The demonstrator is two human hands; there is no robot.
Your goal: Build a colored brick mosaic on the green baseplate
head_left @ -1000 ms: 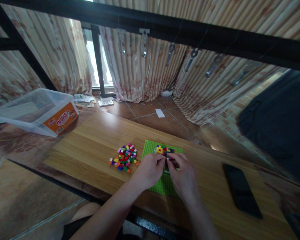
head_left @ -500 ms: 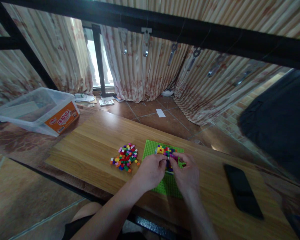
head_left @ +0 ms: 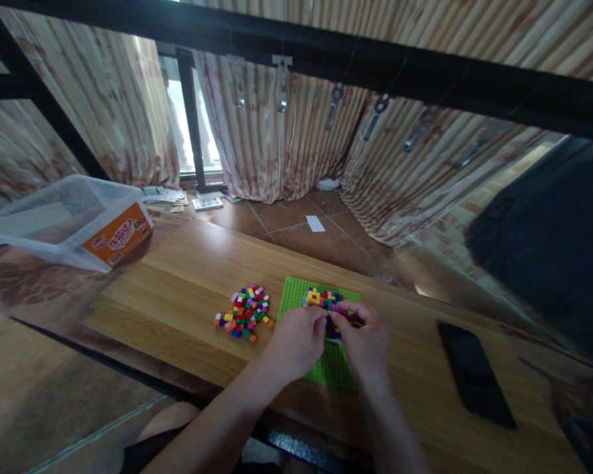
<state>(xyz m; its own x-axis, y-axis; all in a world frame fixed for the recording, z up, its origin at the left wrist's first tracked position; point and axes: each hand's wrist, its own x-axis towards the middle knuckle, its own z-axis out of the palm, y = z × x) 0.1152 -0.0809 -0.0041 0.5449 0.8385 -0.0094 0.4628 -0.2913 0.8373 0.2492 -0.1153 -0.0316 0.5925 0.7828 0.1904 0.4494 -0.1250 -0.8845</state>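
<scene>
Both hands meet over a block build (head_left: 314, 297) of many colours, yellow at its left end, on a green studded baseplate (head_left: 333, 372). My left hand (head_left: 296, 337) is closed, thumb and index fingertip pinched at the build's near side. Facing it, my right hand (head_left: 366, 341) is closed too, with thumb and forefinger pressed in beside the left fingertips. Anything between the fingertips is too small to make out. The hands cover part of the build. Left of the baseplate lies a loose pile of small coloured blocks (head_left: 247, 311).
The wooden board (head_left: 178, 283) carries a black phone (head_left: 476, 374) at the right. A clear plastic bin (head_left: 64, 253) with an orange label stands at the far left. Over the far side runs a dark metal bar (head_left: 301, 43) with hanging clips.
The whole view has shifted slightly to the left. Both hands stay pinched together over the build, their fingertips only slightly changed in position.
</scene>
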